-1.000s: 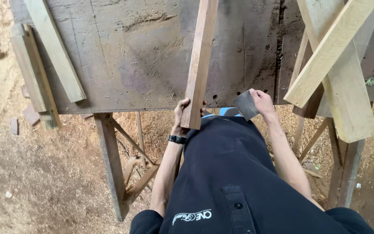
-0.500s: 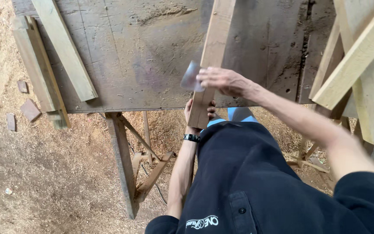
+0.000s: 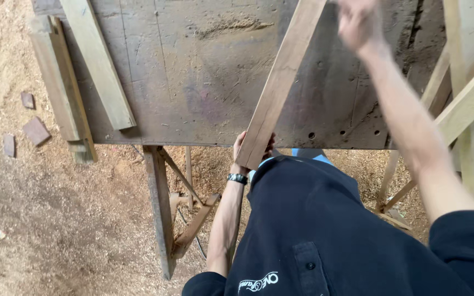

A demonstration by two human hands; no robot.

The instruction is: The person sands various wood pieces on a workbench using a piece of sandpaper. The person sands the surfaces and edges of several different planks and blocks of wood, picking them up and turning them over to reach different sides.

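Fingers of our left hand (image 3: 252, 151) clamp the wooden strip (image 3: 281, 82) at the bench (image 3: 193, 71) edge; our right hand (image 3: 360, 22), top right, is too blurred to tell.

1. My right hand (image 3: 359, 22) is motion-blurred and cut off by the top edge; whether it holds anything is unclear.
2. The long pale wooden batten (image 3: 281, 87) hides most of my left hand (image 3: 250, 151) and runs past the top edge.

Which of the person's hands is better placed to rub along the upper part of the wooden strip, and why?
Probably the right hand: it is stretched out over the far part of the wooden strip, while the left hand grips the strip's near end at the workbench edge.
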